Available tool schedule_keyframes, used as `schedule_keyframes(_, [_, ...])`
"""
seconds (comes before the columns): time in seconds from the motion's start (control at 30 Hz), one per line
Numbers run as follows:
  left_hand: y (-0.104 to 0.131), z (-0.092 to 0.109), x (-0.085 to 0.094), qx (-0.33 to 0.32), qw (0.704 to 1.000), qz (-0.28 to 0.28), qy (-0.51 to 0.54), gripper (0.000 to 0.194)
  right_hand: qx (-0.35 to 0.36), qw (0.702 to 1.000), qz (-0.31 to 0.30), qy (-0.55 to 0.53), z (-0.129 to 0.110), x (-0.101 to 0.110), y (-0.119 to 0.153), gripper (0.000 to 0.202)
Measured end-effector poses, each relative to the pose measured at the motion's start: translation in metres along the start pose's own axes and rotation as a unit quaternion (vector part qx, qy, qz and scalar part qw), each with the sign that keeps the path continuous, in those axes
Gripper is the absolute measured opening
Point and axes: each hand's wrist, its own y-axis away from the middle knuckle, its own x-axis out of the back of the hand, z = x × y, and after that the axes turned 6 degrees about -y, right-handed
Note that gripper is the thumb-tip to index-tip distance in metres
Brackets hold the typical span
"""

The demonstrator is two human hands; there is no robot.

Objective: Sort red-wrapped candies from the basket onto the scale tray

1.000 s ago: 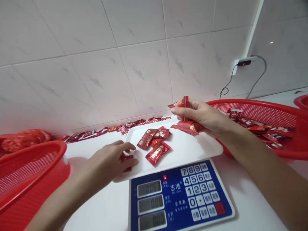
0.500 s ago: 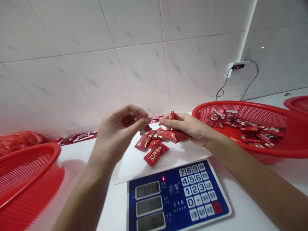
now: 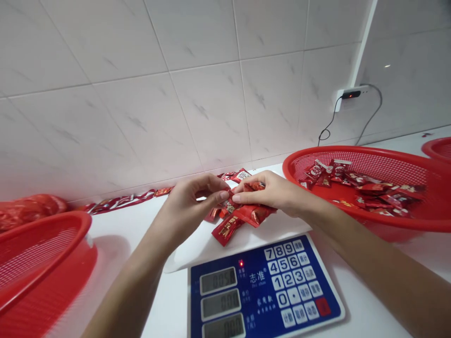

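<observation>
Over the white pan (image 3: 183, 256) of a weighing scale, my two hands meet fingertip to fingertip. My right hand (image 3: 273, 192) is closed around several shiny red snack packets (image 3: 254, 215). My left hand (image 3: 195, 199) comes in from the left, thumb and forefinger pinched on a small red packet (image 3: 230, 203) at the right fingertips. Below them a red packet with gold lettering (image 3: 225, 230) lies on the pan, with others partly hidden behind my left fingers. The scale's blue keypad panel (image 3: 260, 300) faces me, with a red light lit.
A red plastic basket (image 3: 352, 152) holding several red packets stands at the right, with another basket rim (image 3: 437, 148) beyond. At the left is a red basket (image 3: 70, 225), with red plastic bags (image 3: 31, 211) behind it. Packet strips (image 3: 123, 202) line the tiled wall (image 3: 207, 108).
My left hand has moved right to meet my right hand, its fingertips closing on a packet there. Fewer loose packets show on the pan, and the top display reading has dropped.
</observation>
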Motion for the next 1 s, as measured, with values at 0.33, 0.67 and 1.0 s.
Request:
schedule_keyframes(0.33, [0.004, 0.000, 0.000, -0.020, 0.996, 0.083, 0.007, 0.020, -0.016, 0.996, 0.011, -0.088, -0.003, -0.001, -0.001, 0.031])
schedule_keyframes(0.67, [0.007, 0.010, -0.002, -0.088, 0.974, 0.125, -0.169, 0.017, -0.018, 0.998, 0.012, -0.066, -0.012, 0.012, 0.005, 0.037])
schedule_keyframes(1.0, [0.003, 0.003, -0.006, 0.009, 0.991, -0.033, -0.129, 0.041, -0.003, 1.000, 0.012, 0.025, -0.009, 0.017, 0.004, 0.030])
